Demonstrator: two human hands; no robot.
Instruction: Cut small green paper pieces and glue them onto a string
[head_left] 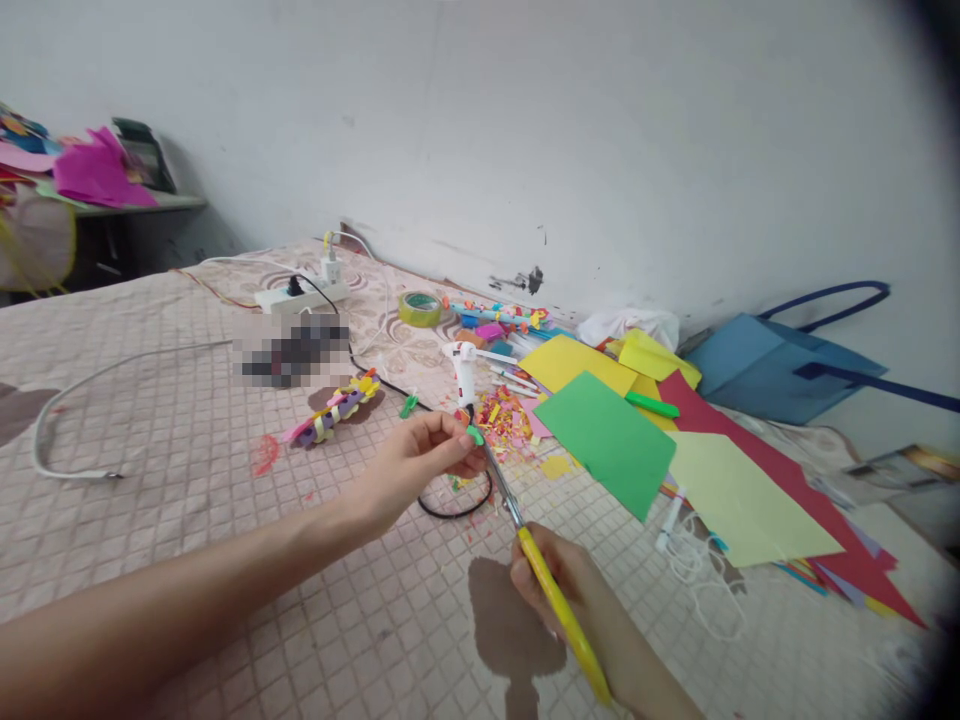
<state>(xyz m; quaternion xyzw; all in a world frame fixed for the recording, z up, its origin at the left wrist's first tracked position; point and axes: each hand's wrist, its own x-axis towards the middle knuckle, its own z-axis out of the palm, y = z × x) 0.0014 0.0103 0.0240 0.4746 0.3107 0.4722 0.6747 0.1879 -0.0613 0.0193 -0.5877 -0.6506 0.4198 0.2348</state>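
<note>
My left hand (436,452) pinches a small green paper piece (475,436) between thumb and fingers. In my right hand (551,575) are scissors (556,590) with long yellow handles. Their metal blades point up and left, with the tips close to the green piece; whether they touch it I cannot tell. Just beyond my fingers stands a white glue gun (464,375) with a black cord. Another small green piece (409,405) lies left of it. A decorated purple stick (334,410) with yellow bands rests farther left.
Green card (609,440), yellow card (577,365) and red paper lie to the right, near a blue bag (780,365). Colourful paper scraps (510,418) surround the glue gun's base. A tape roll (420,309) and a power strip (304,293) are at the back. White string (701,560) lies at right.
</note>
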